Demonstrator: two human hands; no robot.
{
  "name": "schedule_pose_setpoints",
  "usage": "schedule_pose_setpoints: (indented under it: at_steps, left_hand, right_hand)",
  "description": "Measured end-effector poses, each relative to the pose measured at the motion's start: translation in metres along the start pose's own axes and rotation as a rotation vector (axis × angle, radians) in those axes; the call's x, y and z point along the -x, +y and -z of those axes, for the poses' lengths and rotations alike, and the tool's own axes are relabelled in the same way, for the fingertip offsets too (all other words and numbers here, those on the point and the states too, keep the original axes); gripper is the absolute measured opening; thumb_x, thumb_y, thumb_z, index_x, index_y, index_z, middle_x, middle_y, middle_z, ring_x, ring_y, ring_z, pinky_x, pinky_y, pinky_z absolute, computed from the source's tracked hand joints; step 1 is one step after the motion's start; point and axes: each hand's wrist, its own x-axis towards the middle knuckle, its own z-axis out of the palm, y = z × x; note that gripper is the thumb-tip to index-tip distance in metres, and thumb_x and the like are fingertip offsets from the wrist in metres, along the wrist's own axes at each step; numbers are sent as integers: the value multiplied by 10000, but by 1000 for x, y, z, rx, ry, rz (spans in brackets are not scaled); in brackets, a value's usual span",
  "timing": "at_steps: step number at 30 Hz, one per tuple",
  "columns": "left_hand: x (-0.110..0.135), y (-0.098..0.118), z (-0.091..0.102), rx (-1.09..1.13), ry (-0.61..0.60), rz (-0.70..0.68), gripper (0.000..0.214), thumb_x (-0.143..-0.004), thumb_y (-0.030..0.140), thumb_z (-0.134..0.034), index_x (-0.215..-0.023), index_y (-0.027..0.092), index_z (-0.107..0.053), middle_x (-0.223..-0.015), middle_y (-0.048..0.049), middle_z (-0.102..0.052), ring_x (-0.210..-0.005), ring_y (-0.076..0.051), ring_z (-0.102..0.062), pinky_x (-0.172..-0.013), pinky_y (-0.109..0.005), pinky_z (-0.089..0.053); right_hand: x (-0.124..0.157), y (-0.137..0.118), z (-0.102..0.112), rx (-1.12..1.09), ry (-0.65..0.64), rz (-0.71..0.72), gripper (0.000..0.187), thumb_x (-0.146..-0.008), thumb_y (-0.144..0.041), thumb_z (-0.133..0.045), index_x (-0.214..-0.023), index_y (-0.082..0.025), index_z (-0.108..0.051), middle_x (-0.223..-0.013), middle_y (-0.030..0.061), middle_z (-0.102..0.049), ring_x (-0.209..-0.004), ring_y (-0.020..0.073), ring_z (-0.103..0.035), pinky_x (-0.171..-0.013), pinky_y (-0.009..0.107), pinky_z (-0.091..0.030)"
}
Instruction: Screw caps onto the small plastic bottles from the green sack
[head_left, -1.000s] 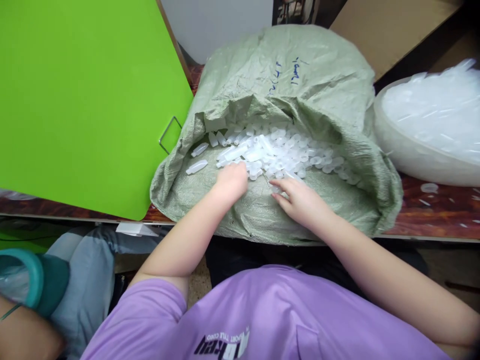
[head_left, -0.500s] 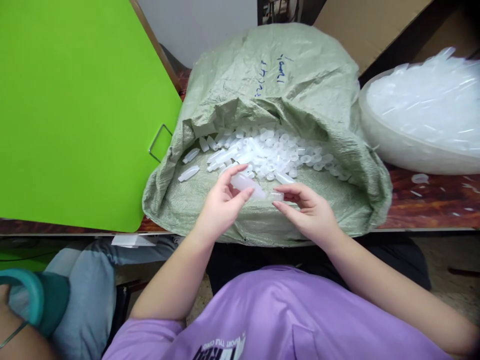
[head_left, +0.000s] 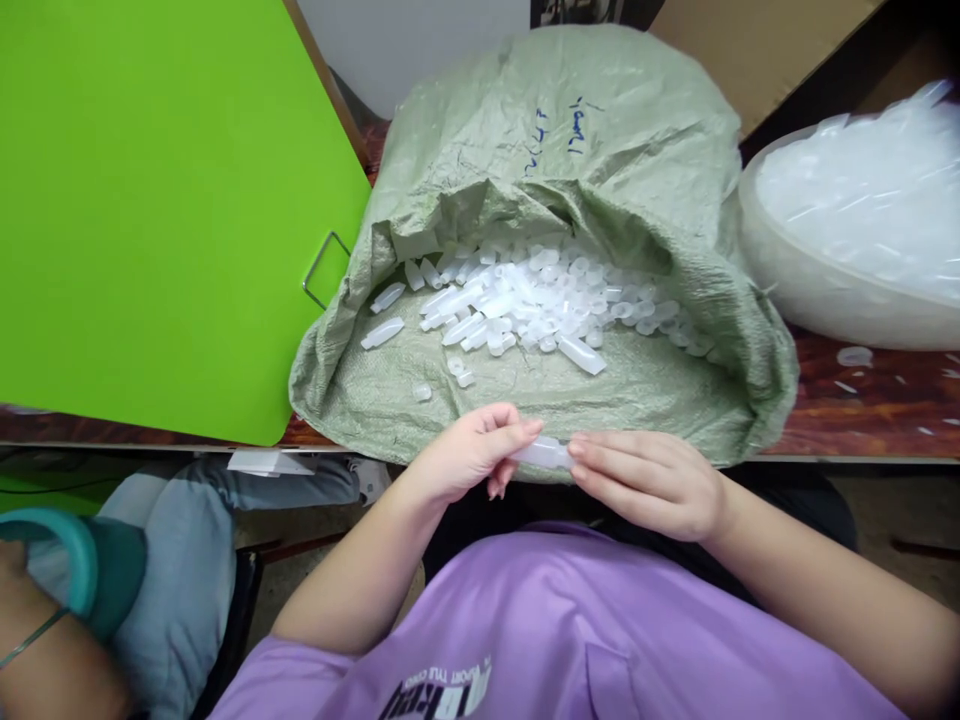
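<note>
My left hand [head_left: 471, 455] and my right hand [head_left: 646, 482] meet just below the near edge of an open green woven sack [head_left: 637, 380]. Between their fingertips they pinch one small translucent plastic tube [head_left: 543, 454], the left hand at its left end and the right hand at its right end. Inside the sack lies a heap of several clear plastic tubes and caps [head_left: 525, 298]. A few loose ones lie apart near the sack's front left.
A large bright green board [head_left: 150, 200] with a wire handle [head_left: 321, 268] leans at the left. A big clear bag of plastic parts [head_left: 855, 230] sits at the right on the dark wooden table [head_left: 862, 410]. Another person's knee and teal object [head_left: 82, 570] are at lower left.
Both hands left the heap in the sack and drew back toward my body, bringing a tube and a cap together; they now hold it below the sack's edge.
</note>
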Motion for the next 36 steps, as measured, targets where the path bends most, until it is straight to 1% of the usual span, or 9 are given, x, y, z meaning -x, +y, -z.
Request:
schedule_pose_setpoints:
  at_steps: [5,12,14,18,20,24,27,32,36]
  left_hand:
    - [0,-1,1,-71,-54,144,424,-796,542,-497,-602,166,-470,-312,97,-310,-264,-40,-230,-330,-187,-227]
    - [3,-11,-2,-188,175,-15,461,-818,555,-456,-561,174,-419,-341,79,-359,-305,-45,-288,-368,-196,-210]
    - [4,-12,-1,-193,170,-8,454,-816,553,-464,-566,175,-421,-345,82,-355,-306,-45,-284,-362,-194,-204]
    - [6,-9,4,-186,79,110,458,-808,551,-472,-548,174,-456,-322,86,-316,-289,-49,-258,-358,-197,-241]
    - [6,-9,5,-154,51,150,469,-808,560,-461,-538,177,-464,-308,89,-292,-278,-53,-240,-357,-204,-264]
    - [6,-9,1,-110,80,90,486,-810,569,-453,-524,177,-430,-318,84,-317,-287,-49,-259,-369,-203,-272]
    - [7,-10,-5,-108,88,12,482,-815,558,-458,-531,171,-420,-339,75,-358,-302,-39,-277,-369,-197,-223]
    - [6,-12,-7,-92,188,-66,461,-826,553,-448,-573,168,-425,-344,84,-347,-303,-37,-272,-367,-197,-192]
    - [5,-16,-6,-84,183,-65,456,-814,556,-473,-577,170,-418,-345,84,-350,-300,-36,-273,-358,-193,-178]
  right_hand:
    - [1,-4,-2,-103,-104,-149,326,-868,-142,-502,-1128,-317,-591,-1104,20,-674,-1031,171,-622,-827,290,-548]
    - [-12,-13,-20,-303,-111,-865,204,-802,-323,-607,-965,-201,-615,-682,-1,-670,-560,130,-636,-524,241,-541]
    - [-10,-14,-22,-296,-98,-776,187,-826,-287,-580,-988,-196,-604,-772,23,-686,-664,142,-658,-595,253,-551]
    - [-3,-14,-16,-116,-113,-281,273,-881,-139,-468,-1111,-234,-581,-1072,63,-671,-1018,177,-611,-815,308,-520]
    - [-3,-13,-12,-86,-162,-193,293,-897,-142,-438,-1127,-250,-583,-1097,56,-667,-1048,177,-599,-831,307,-511]
    - [-14,-10,-11,-115,-232,-503,234,-885,-329,-490,-981,-189,-652,-845,60,-710,-746,168,-667,-649,266,-531]
    - [-18,-11,-17,-247,-265,-760,438,-949,-366,-308,-744,-189,-652,-634,22,-665,-573,133,-629,-544,241,-499]
    - [-13,-10,-22,-113,-86,-578,364,-850,-440,-508,-1099,-179,-561,-1071,121,-636,-928,222,-620,-780,359,-512]
    - [-11,-9,-25,-291,-174,-735,308,-948,-329,-320,-963,-200,-600,-741,32,-669,-645,146,-637,-601,263,-522]
